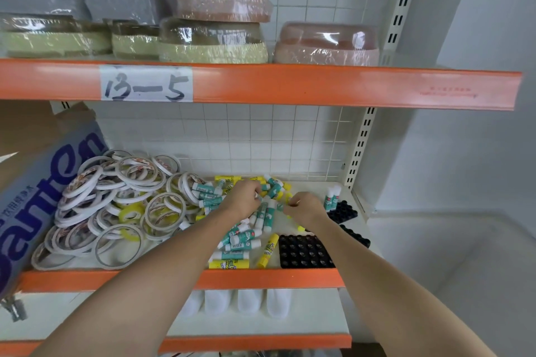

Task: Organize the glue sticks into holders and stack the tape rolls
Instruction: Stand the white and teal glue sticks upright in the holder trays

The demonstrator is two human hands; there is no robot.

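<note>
Head view shows a big heap of tape rolls [116,206] at the lower left and a pile of glue sticks [246,229] in the middle. Black holders [304,252] sit at the lower right, nearly empty. Both hands dig in the pile: left hand [242,197] and right hand [304,207] curl on small sticks, I think. Best to grab one stick, turn it upright, and push it straight into a hole.
</note>
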